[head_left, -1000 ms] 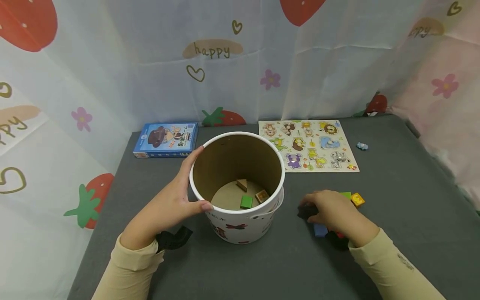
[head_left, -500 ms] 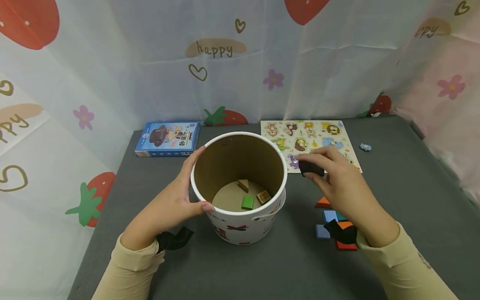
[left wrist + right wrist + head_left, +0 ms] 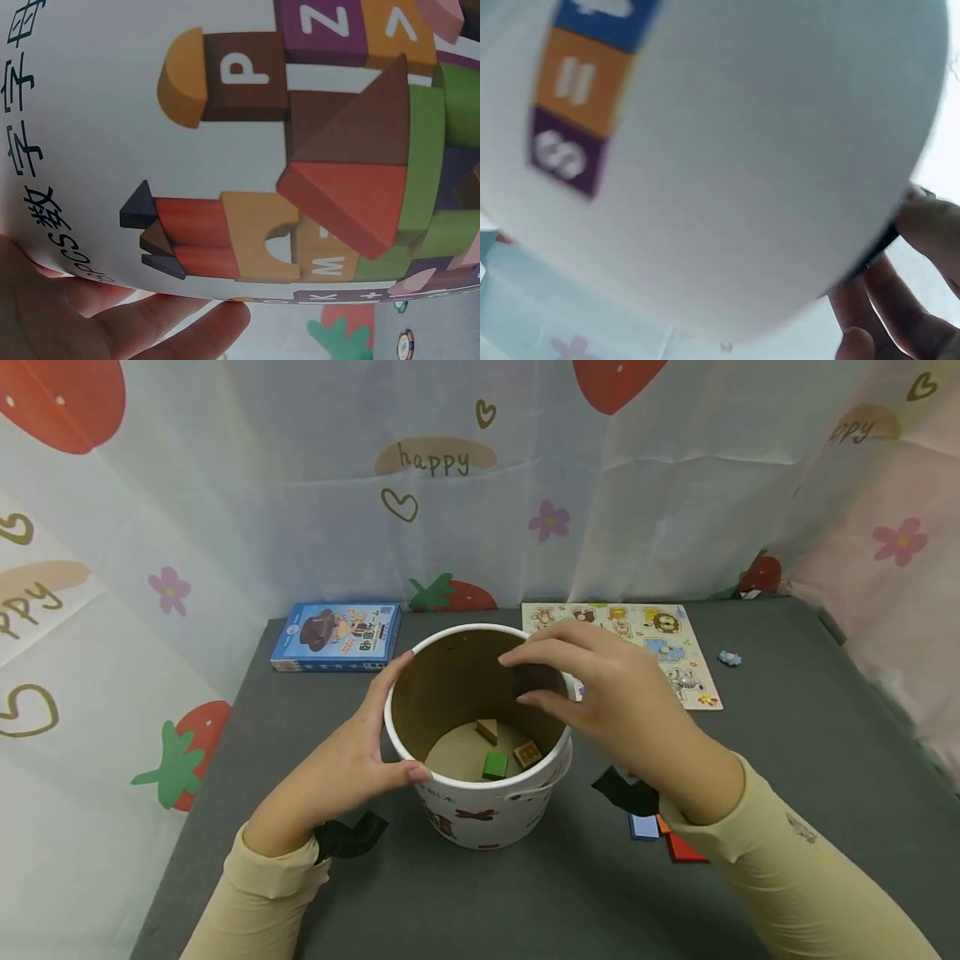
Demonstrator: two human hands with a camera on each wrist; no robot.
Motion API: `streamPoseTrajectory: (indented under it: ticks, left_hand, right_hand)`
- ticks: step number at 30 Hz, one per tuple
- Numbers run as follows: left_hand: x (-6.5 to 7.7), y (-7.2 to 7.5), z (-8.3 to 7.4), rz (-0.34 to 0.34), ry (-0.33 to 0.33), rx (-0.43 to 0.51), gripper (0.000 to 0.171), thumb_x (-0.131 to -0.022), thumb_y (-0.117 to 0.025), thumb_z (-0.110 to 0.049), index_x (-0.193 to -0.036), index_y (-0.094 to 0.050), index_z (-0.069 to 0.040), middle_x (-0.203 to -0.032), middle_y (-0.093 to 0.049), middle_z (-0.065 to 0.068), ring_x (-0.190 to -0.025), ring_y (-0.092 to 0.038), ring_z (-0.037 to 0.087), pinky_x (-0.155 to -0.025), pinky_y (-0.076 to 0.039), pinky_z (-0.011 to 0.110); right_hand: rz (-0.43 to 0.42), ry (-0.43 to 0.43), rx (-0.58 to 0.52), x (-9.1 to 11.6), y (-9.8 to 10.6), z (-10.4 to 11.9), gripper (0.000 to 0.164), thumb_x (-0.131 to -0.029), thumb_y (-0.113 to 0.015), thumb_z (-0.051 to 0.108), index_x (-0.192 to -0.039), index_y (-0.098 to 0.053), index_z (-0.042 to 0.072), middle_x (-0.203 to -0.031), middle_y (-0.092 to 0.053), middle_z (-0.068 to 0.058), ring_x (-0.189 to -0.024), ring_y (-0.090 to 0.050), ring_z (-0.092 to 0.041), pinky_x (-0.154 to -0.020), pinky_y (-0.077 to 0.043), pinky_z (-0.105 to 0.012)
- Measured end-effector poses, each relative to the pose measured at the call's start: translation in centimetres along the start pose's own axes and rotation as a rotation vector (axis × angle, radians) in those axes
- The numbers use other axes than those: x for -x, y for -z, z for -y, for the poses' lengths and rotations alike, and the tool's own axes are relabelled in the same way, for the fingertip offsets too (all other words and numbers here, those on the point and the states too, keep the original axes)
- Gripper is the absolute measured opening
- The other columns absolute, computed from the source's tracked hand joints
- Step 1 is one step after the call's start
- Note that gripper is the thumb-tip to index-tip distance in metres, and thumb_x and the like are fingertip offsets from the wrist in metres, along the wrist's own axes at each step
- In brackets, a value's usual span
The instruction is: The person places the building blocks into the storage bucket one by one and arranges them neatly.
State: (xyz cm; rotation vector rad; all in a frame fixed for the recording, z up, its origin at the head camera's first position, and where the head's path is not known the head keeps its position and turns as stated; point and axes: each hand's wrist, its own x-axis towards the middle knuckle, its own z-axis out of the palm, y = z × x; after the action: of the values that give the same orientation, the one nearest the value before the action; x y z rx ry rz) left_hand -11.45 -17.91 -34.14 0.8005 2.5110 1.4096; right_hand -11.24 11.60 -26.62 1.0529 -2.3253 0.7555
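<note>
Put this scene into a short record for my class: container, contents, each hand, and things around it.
Container: white bucket
Contents: triangular wooden block, green block, brown block
Left hand: grips bucket's left side
Right hand: holds dark block at bucket's right rim
Right of bucket: blue block, orange block, red block
Farther back: blue box, animal puzzle board

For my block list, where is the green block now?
In the head view, the green block lies inside the white bucket, just left of the brown block and nearer the person than the triangular block.
</note>
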Motion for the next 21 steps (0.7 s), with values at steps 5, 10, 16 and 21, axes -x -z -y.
streamPoseTrajectory:
  ticks: [5,10,16,21]
  left_hand:
    - [0.1,0.1,-0.2,0.005,0.005,-0.011,0.107,-0.073,-0.067,-0.068,-0.15,0.001,-0.041,-0.151,-0.023,0.006,-0.124,-0.044,0.032,-0.091,-0.041,0.054]
    - [0.1,-0.1,-0.3,-0.001,-0.006,-0.003,0.108,-0.073,-0.073,-0.06,-0.151,0.0,-0.04,-0.151,-0.022,0.006,-0.122,-0.045,0.032,-0.089,-0.042,0.052]
    - [0.4,0.1,-0.3,-0.008,0.008,-0.017,0.108,-0.075,-0.077,-0.052,-0.151,-0.001,-0.041,-0.152,-0.02,0.005,-0.121,-0.045,0.032,-0.087,-0.044,0.051]
    - [-0.1,-0.4,-0.2,-0.008,-0.022,-0.029,0.107,-0.075,-0.076,-0.053,-0.151,-0.001,-0.04,-0.152,-0.021,0.006,-0.123,-0.044,0.032,-0.089,-0.043,0.052]
  right_hand:
    - [0.214,-0.025,0.052,-1.7,-1.4,-0.1,0.04,-0.076,-0.082,0.018,-0.114,-0.068,0.023,-0.108,-0.062,0.004,-0.092,-0.059,-0.013,-0.073,-0.049,-0.032]
    - [0.404,-0.048,0.075,-3.0,-2.9,-0.5,0.036,-0.078,-0.08,0.024,-0.112,-0.068,0.024,-0.108,-0.063,0.007,-0.093,-0.06,-0.011,-0.075,-0.048,-0.03]
    - [0.478,-0.058,0.083,-3.4,-4.0,-0.7,0.016,-0.083,-0.077,0.022,-0.098,-0.071,0.025,-0.096,-0.066,0.013,-0.085,-0.06,-0.005,-0.073,-0.047,-0.027]
    - [0.371,-0.067,0.045,-2.0,-3.1,-1.3,0.012,-0.084,-0.076,0.02,-0.094,-0.072,0.023,-0.092,-0.066,0.013,-0.081,-0.059,-0.003,-0.07,-0.046,-0.025]
